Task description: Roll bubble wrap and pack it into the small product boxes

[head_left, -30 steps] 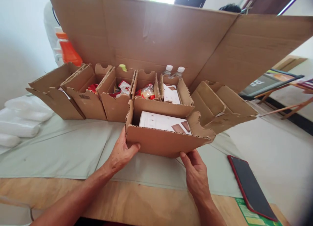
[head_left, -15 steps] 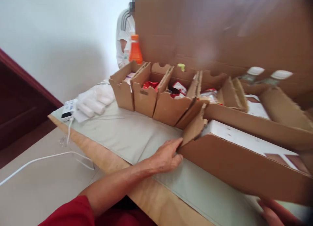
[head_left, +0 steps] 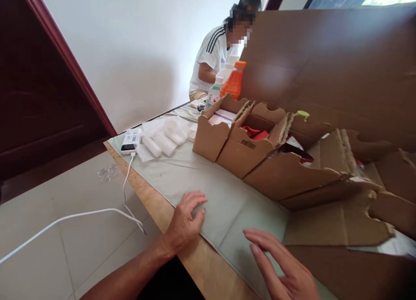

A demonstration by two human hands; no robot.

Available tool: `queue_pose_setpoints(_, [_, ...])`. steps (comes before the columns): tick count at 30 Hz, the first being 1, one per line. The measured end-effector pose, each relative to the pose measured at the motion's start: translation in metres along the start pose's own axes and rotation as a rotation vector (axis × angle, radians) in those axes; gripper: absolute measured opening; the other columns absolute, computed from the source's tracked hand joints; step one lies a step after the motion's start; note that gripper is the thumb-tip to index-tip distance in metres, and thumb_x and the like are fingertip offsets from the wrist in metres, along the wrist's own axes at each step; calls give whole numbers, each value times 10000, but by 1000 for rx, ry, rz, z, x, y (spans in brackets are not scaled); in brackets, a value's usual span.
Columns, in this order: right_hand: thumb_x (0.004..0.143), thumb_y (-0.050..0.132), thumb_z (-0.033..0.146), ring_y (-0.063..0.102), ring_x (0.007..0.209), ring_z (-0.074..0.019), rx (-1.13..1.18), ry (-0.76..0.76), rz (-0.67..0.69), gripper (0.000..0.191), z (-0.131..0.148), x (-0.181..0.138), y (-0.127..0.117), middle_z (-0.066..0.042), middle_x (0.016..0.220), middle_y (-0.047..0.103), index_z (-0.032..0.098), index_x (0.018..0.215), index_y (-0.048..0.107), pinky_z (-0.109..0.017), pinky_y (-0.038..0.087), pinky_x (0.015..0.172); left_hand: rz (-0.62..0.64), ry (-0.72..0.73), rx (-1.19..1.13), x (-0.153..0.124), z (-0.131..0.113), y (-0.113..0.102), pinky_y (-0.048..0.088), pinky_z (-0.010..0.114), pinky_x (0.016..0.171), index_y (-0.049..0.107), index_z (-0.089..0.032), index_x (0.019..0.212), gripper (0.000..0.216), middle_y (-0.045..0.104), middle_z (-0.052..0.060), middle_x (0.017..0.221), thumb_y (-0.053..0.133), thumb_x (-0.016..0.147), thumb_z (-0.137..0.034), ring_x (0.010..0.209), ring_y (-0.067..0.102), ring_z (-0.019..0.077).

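My left hand (head_left: 187,216) hovers at the table's near edge, fingers curved and apart, holding nothing. To the right, my right hand (head_left: 284,265) is also empty, thumb and fingers spread above the cloth (head_left: 214,213). Nearest to it is a long cardboard box (head_left: 338,220) at the lower right, partly cut off by the frame. Behind stands a row of cardboard bins: one with white and purple boxes (head_left: 222,117), one with a red packet (head_left: 256,134), and one with dark and red packaging (head_left: 296,150).
Clear plastic rolls (head_left: 165,137) and a white device (head_left: 130,140) with a white cable (head_left: 97,211) lie at the table's left end. An orange bottle (head_left: 234,80) stands behind the bins. A tall cardboard panel (head_left: 325,62) rises at the back; a person (head_left: 211,59) sits beyond.
My left hand has let go of the long box's end and moved left. My right hand has come fully into view. The camera has turned left, showing more of the person.
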State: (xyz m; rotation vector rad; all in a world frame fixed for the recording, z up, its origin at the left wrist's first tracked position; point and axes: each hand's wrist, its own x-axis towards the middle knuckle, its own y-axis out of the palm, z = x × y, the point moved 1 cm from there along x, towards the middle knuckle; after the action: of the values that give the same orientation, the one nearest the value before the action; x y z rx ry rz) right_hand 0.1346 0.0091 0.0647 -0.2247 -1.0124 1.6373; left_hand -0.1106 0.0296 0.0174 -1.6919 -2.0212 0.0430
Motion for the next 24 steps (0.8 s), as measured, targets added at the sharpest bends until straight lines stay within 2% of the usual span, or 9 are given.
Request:
queue_pose_setpoints(4, [980,512,232,717,1064,-227,71,-142,133,273,35,114,56,-61,1128,770,265,1080,763,-376,577,954,26,80,-64,-9,2,6,485,501,1076,734,-161,1055,353,717,138,1179,544,791,-25,1241,595,298])
queue_pose_setpoints(7, [912,534,140,614,1249,-264,22,-119,270,314,53,188,109,-85,1341,681,245,1076,781,-452,477,1091,14,62,-123,-8,1,6,522,449,1015,732,-158,1037,369,707,135,1163,544,761,-1,1168,621,275])
queue_pose_setpoints(10, [852,605,94,514,1358,-317,16,-94,315,301,68,242,158,-94,1486,569,239,1025,805,-513,394,1145,13,45,-129,-6,2,6,525,448,1009,735,-149,1004,328,707,140,1144,563,759,-15,1181,612,287])
queue_pose_setpoints(13, [761,656,37,542,1314,-347,53,-53,316,297,75,269,186,-115,1374,648,225,934,808,-551,402,1106,24,36,-144,-5,4,7,524,446,1013,735,-149,1015,350,708,137,1138,554,748,-11,1191,603,286])
queue_pose_setpoints(16, [792,630,74,586,1243,-321,125,-14,243,244,74,265,178,-114,1225,719,205,931,782,-528,404,1089,12,16,-165,-5,4,7,521,453,1013,738,-156,1000,332,713,135,1129,556,753,-29,1183,608,287])
queue_pose_setpoints(18, [858,600,171,601,1201,-290,191,8,162,196,68,247,154,-105,1218,716,201,975,754,-480,434,1055,3,-33,-195,-6,4,5,513,457,1022,741,-166,989,319,711,134,1161,557,759,-45,1191,615,288])
queue_pose_setpoints(20, [908,568,294,641,1078,-253,255,42,89,214,59,222,122,-93,1164,720,204,1026,723,-418,501,945,-4,-117,-241,-7,6,2,494,464,1050,736,-178,1042,341,702,129,1216,558,774,-66,1203,619,285])
queue_pose_setpoints(22, [902,597,393,653,873,-203,441,155,23,242,48,192,91,-61,1007,724,215,1017,712,-349,531,798,-26,-240,-308,-9,9,-1,474,474,1075,702,-187,1178,403,682,124,1284,571,806,-107,1211,618,282])
queue_pose_setpoints(24, [835,704,441,610,724,-157,754,340,-18,244,38,158,67,-20,849,687,223,944,723,-294,512,699,-52,-368,-431,-10,12,-5,451,479,1101,628,-193,1324,489,646,124,1364,610,835,-171,1240,605,286])
